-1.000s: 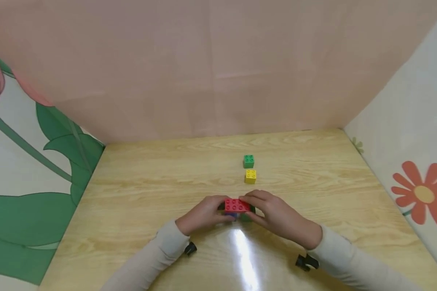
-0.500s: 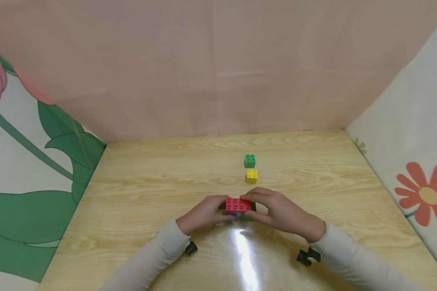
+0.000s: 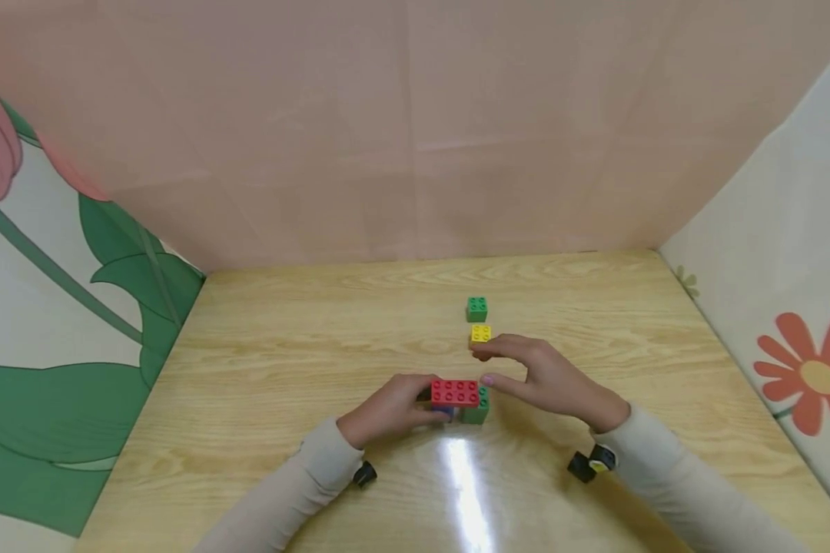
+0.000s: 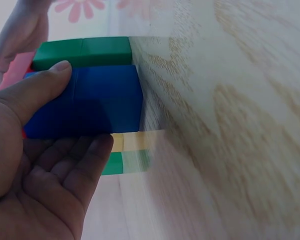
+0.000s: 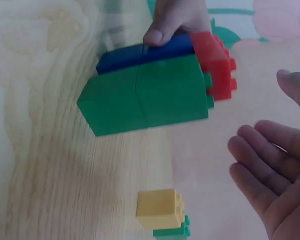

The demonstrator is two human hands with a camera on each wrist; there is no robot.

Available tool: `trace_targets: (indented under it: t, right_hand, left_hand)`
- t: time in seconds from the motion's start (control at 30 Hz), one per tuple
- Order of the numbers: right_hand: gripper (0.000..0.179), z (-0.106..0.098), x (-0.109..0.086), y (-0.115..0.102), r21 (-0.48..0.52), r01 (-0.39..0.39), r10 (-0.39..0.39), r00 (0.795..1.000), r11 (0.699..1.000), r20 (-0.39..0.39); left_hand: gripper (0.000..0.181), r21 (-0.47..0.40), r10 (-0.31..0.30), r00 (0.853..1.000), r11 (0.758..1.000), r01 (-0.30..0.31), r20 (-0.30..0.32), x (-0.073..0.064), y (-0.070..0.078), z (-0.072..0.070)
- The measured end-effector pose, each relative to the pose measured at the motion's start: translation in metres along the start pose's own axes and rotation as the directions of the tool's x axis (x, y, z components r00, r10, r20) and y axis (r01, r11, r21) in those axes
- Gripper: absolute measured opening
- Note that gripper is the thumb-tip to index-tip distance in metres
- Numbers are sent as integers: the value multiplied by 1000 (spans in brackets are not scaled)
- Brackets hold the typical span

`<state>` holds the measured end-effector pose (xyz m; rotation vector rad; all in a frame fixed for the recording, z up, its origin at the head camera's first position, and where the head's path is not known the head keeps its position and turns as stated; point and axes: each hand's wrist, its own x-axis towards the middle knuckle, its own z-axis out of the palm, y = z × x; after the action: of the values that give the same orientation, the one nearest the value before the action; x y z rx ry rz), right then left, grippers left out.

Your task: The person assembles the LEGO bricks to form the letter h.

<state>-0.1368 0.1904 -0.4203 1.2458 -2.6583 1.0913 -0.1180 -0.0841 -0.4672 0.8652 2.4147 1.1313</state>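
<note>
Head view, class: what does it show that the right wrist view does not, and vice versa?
Only the head view shows the red flower and the sleeves. Only the right wrist view shows the right hand palm-side and a seam across the green stack. Both show that hand, the left hand, that stack, the blue stack, the red brick, yellow brick and small green brick.

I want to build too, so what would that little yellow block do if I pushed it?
The yellow block would probably slide rather than roll, since its sides are flat. It looks stiff, with straight edges, so it likely won't squash.
</note>
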Motion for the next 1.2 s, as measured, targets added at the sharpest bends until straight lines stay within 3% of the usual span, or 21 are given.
trace_targets:
  t: [0.27,0.5,0.8,1.2]
  right_hand:
    - [51,2,5,18,-23,-41,38,992,999,-118]
    - [55,7,7,32,-71,-115,101,980,991,-173]
    - [57,16,11,46,-103,-285,265,949,953,-171]
    - [58,28,13,57,-99,-398,388,916,912,-100]
  left_hand:
    - [32,-8,-44,999,999,44,20,-2,1,-1]
    - [32,18,-32,999,999,32,12,-1,1,-1]
    - [29,28,-39,999,999,39,2,-1,2,-2]
    - [30,17,-51,999,999,51,11,-2,4,-2]
